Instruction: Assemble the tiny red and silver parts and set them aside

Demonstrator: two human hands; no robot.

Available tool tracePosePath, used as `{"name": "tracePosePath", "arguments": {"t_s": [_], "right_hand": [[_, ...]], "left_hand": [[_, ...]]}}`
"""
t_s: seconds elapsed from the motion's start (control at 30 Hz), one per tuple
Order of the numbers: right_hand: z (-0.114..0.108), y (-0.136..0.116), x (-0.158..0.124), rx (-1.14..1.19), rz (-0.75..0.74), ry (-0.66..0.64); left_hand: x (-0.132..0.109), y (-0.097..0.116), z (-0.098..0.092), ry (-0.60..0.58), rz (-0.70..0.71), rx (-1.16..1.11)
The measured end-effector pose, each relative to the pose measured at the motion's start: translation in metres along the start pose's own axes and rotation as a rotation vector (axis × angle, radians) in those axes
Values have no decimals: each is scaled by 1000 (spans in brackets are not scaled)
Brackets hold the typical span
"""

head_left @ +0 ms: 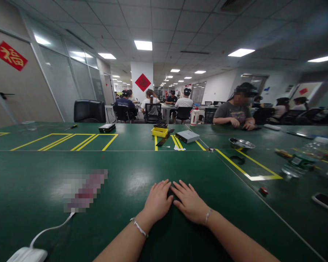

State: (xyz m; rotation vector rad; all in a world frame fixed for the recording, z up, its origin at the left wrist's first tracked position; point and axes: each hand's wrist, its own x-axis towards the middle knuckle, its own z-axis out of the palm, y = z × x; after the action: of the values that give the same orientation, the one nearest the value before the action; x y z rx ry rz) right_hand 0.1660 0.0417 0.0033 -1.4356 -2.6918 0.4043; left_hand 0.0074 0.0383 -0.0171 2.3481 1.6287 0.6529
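Observation:
My left hand (159,201) lies palm down on the green table (120,233), its fingers stretched forward. Beside it, my right hand (190,202) rests flat too, with its fingers spread. The fingertips of both hands come close together, and neither hand holds anything. A bracelet circles each wrist. To the left of my left hand lies a blurred-out flat object (87,191) with a white cable (50,229) running from it to a white block (28,254) at the lower left edge.
Further back stand a yellow tray (159,132), a grey box (187,136) and a black box (107,128). On the right are a metal bowl (242,143), a water bottle (302,160), a small red object (263,191) and a phone (326,202). A person (235,111) sits across the table.

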Motion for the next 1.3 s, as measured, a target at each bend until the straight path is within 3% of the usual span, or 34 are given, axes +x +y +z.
{"name": "tracePosePath", "arguments": {"t_s": [0.1, 0.2, 0.27, 0.37, 0.47, 0.57, 0.77, 1.1, 1.3], "right_hand": [[-3, 6, 2, -12, -29, 27], [-16, 32, 2, -99, 86, 205], [-28, 60, -3, -189, 268, 361], [-45, 113, -25, -332, 660, 528], [-52, 160, -56, -268, 1069, 532], [-51, 188, -80, -86, 1282, 476], [-47, 201, -94, 16, 1353, 452], [-47, 211, -102, -17, 1289, 420], [-48, 211, -101, 16, 1329, 418]], "left_hand": [[-1, 2, -1, -20, 23, -1], [-1, 2, -2, -27, 8, -21], [0, 1, -2, -25, 4, -37], [0, 0, -3, -16, 9, -55], [-1, 0, -4, -17, 11, -63], [-1, 1, -5, -29, 4, -63], [-1, 2, -5, -35, -1, -43], [-1, 3, -7, -56, -14, -39], [-2, 2, -7, -40, -3, -52]]}}
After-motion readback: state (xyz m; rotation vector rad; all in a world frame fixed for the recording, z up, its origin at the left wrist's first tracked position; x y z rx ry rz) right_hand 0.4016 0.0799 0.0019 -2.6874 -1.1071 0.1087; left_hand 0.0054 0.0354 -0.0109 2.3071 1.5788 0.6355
